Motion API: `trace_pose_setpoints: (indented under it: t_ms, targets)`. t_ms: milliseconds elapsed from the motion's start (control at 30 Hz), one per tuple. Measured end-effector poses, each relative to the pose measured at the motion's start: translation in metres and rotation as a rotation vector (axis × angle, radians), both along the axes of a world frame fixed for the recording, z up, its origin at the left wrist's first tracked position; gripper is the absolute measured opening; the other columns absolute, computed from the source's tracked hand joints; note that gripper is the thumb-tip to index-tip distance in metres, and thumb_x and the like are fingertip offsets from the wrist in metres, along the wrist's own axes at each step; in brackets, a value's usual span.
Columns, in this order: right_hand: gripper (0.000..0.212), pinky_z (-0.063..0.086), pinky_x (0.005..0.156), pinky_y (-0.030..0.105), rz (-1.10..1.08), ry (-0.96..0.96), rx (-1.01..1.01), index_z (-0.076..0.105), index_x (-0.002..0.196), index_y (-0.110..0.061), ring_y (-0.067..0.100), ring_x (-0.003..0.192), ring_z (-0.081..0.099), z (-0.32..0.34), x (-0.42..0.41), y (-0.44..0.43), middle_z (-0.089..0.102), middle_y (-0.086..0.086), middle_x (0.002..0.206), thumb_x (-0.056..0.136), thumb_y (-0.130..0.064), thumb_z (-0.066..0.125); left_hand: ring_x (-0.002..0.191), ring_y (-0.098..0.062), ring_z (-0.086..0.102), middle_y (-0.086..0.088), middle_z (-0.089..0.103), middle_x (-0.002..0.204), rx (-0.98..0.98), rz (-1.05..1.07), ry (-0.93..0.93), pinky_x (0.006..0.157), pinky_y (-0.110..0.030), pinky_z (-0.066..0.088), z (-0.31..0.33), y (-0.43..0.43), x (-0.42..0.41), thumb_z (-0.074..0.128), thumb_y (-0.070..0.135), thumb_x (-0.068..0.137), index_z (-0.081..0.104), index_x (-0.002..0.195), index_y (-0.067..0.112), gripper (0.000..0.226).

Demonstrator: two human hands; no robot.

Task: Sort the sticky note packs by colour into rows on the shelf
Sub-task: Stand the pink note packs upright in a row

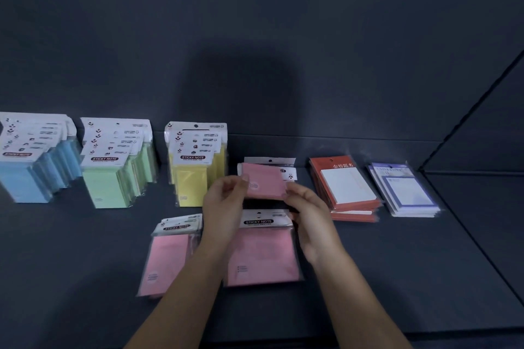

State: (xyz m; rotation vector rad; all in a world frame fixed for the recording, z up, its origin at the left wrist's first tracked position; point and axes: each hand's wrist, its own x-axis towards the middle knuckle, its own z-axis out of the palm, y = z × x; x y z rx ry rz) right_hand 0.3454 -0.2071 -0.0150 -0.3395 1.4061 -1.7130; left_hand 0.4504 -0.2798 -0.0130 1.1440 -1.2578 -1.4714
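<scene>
Over the shelf (85,249) we hold one pink pack (265,183), just right of the yellow row (195,161). Our left hand (224,207) and right hand (309,212) pinch its opposite side edges. Judged light, stiff, wrapper slick; edges suit.

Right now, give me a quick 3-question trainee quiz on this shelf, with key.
1. True or false: both hands hold the same pink pack.
2. Which row stands directly left of the yellow row? A blue, B green, C red.
3. Fill in: ___ pink piles lie nearer the camera than the held pack.

Key:
1. True: left hand and right hand pinch its ends.
2. B, the green row.
3. Two: left pink pile, right pink pile.
</scene>
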Motion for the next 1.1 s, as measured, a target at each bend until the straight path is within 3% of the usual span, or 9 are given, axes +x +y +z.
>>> trace_pose_setpoints:
  t_ms: [200, 367, 500, 600, 667, 833, 900, 1000, 1100]
  targets:
    - [0.018, 0.055, 0.066, 0.020, -0.054, -0.145, -0.128, 0.064, 0.091, -0.008, 0.010, 0.069, 0.066, -0.001, -0.005, 0.017, 0.069, 0.004, 0.083, 0.087, 0.005, 0.052, 0.070, -0.015, 0.057, -0.006, 0.061, 0.076, 0.294, -0.065, 0.361, 0.067, -0.021, 0.049, 0.016, 0.014, 0.002, 0.055, -0.014, 0.080, 0.053, 0.076, 0.012, 0.026]
    - [0.024, 0.048, 0.079, 0.025, -0.132, 0.128, -0.131, 0.063, 0.091, -0.011, 0.014, 0.083, 0.060, 0.001, -0.012, 0.047, 0.067, 0.002, 0.085, 0.084, 0.010, 0.055, 0.071, -0.013, 0.059, 0.002, 0.068, 0.080, 0.223, -0.262, 0.262, 0.063, -0.025, 0.045, 0.016, 0.050, 0.005, 0.049, -0.019, 0.077, 0.061, 0.088, 0.015, 0.037]
    - [0.021, 0.049, 0.070, 0.024, -0.113, 0.270, -0.094, 0.063, 0.092, -0.014, 0.013, 0.080, 0.060, 0.003, -0.019, 0.078, 0.069, 0.000, 0.085, 0.085, 0.005, 0.057, 0.076, -0.010, 0.060, 0.008, 0.069, 0.096, 0.139, -0.416, 0.168, 0.062, -0.018, 0.049, 0.013, 0.074, 0.004, 0.047, -0.021, 0.075, 0.060, 0.105, 0.023, 0.056]
    - [0.019, 0.050, 0.066, 0.024, -0.098, 0.295, -0.071, 0.063, 0.097, -0.013, 0.012, 0.078, 0.062, 0.005, -0.023, 0.101, 0.070, -0.002, 0.085, 0.085, 0.002, 0.058, 0.068, -0.011, 0.057, -0.014, 0.063, 0.086, 0.136, -0.535, 0.135, 0.061, -0.018, 0.049, 0.012, 0.088, 0.002, 0.050, -0.017, 0.076, 0.059, 0.113, 0.025, 0.057]
    - [0.023, 0.051, 0.061, 0.022, -0.083, 0.334, -0.037, 0.064, 0.100, -0.014, 0.009, 0.073, 0.064, 0.003, -0.026, 0.114, 0.072, -0.004, 0.082, 0.086, 0.002, 0.058, 0.061, -0.007, 0.055, -0.008, 0.059, 0.078, 0.100, -0.560, 0.093, 0.056, -0.016, 0.046, 0.010, 0.093, -0.002, 0.052, -0.013, 0.079, 0.058, 0.113, 0.028, 0.054]
    - [0.032, 0.046, 0.074, 0.017, -0.013, 0.759, 0.168, 0.064, 0.104, -0.023, 0.004, 0.078, 0.058, -0.013, -0.038, 0.133, 0.065, -0.002, 0.100, 0.086, 0.002, 0.059, 0.077, 0.000, 0.053, 0.024, 0.040, 0.125, -0.385, -0.620, -0.251, 0.074, -0.009, 0.042, -0.007, 0.108, -0.014, 0.063, 0.014, 0.085, 0.048, 0.126, 0.028, 0.046]
    - [0.033, 0.040, 0.079, 0.008, 0.006, 0.951, 0.252, 0.062, 0.108, -0.021, -0.005, 0.082, 0.055, -0.019, -0.043, 0.134, 0.058, -0.006, 0.103, 0.085, 0.002, 0.059, 0.097, 0.000, 0.047, 0.022, 0.035, 0.128, -0.540, -0.647, -0.387, 0.088, -0.009, 0.035, -0.012, 0.113, -0.018, 0.061, 0.026, 0.087, 0.041, 0.135, 0.023, 0.052]
    - [0.033, 0.038, 0.090, 0.014, 0.017, 1.146, 0.372, 0.061, 0.117, -0.015, -0.004, 0.091, 0.049, -0.027, -0.046, 0.132, 0.056, -0.004, 0.112, 0.086, -0.004, 0.059, 0.120, -0.006, 0.034, 0.011, 0.038, 0.134, -0.716, -0.627, -0.644, 0.098, -0.009, 0.024, -0.022, 0.117, -0.023, 0.051, 0.038, 0.090, 0.041, 0.135, 0.017, 0.051]
    - [0.031, 0.030, 0.096, 0.020, 0.049, 1.282, 0.496, 0.062, 0.118, -0.017, 0.007, 0.104, 0.038, -0.036, -0.046, 0.129, 0.053, -0.004, 0.122, 0.087, -0.012, 0.058, 0.111, -0.018, 0.055, -0.001, 0.063, 0.113, -0.808, -0.688, -0.955, 0.094, -0.023, 0.044, -0.022, 0.119, -0.027, 0.046, 0.051, 0.074, 0.068, 0.104, 0.013, 0.053]
